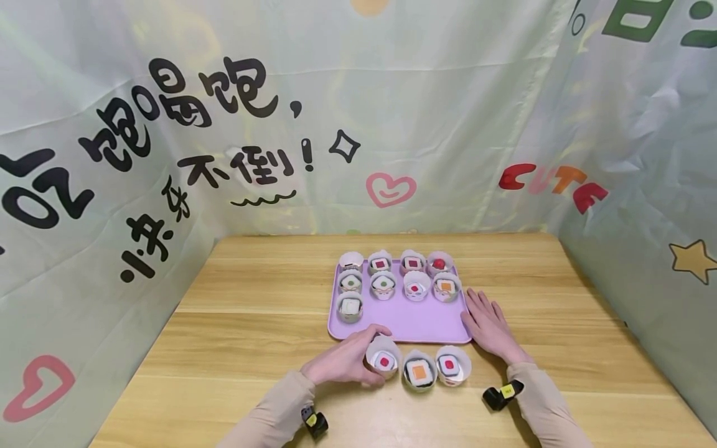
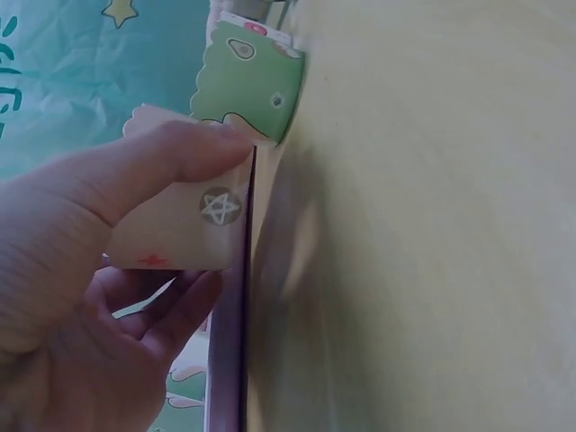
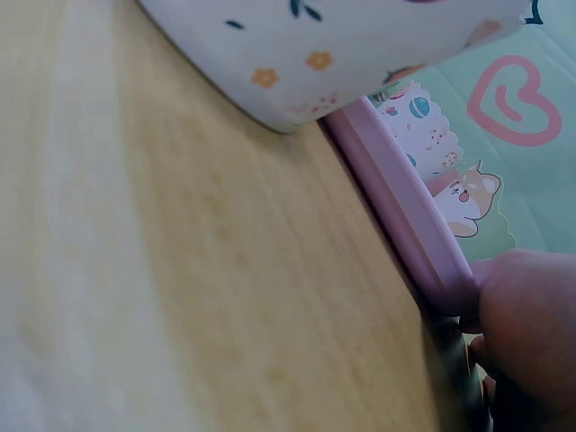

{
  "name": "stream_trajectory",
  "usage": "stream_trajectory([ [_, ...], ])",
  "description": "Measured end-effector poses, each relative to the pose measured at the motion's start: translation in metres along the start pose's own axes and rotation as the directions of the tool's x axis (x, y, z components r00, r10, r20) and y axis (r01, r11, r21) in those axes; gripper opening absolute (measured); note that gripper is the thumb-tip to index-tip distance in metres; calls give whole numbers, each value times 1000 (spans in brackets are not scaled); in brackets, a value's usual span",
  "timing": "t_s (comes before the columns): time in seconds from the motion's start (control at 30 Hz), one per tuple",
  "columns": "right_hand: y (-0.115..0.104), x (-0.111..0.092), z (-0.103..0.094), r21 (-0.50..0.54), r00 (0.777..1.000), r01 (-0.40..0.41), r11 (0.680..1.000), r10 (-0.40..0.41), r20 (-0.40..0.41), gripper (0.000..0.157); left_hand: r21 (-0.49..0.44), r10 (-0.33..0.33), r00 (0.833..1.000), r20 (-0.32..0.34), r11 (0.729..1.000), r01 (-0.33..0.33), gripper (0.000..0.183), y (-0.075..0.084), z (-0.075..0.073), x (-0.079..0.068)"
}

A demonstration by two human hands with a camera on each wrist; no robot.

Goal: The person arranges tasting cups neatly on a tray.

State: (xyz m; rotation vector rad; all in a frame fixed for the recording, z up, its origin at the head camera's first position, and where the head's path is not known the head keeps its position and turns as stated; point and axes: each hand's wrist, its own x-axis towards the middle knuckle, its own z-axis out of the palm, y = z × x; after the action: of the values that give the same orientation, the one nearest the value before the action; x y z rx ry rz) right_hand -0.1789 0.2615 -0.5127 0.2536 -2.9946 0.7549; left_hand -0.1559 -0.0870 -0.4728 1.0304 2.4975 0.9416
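Observation:
My left hand [image 1: 348,359] grips a paper baking cup [image 1: 395,369] at the tray's front edge, thumb on the near side and fingers round the far side. Inside the cup lies a white square piece with a red centre [image 1: 384,361]. In the left wrist view the held cup [image 2: 175,225] is beige with a star mark, overlapping the tray's rim. My right hand [image 1: 493,325] rests with its fingers extended at the right edge of the pink-purple tray [image 1: 414,323]. Two more filled cups stand before the tray, one with an orange-topped piece [image 1: 420,371], one with a red-centred piece [image 1: 449,365].
Several filled paper cups stand in rows on the tray's back and left, including a white-topped one [image 1: 350,307] at front left. The wooden table [image 1: 252,323] ends at a printed cloth backdrop [image 1: 437,124] behind and at both sides.

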Motion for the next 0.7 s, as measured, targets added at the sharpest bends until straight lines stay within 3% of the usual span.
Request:
stream_trajectory([
  [0.47,-1,0,-1,7,1000,10,1000,-10,-9,56,-55,24,997,-77,998,-29,61,1,-4,4],
  [0.7,-2,0,-2,5,1000,14,1000,-14,-13,56,-29,2,990,-139,1000,-6,63,3,-3,8],
])
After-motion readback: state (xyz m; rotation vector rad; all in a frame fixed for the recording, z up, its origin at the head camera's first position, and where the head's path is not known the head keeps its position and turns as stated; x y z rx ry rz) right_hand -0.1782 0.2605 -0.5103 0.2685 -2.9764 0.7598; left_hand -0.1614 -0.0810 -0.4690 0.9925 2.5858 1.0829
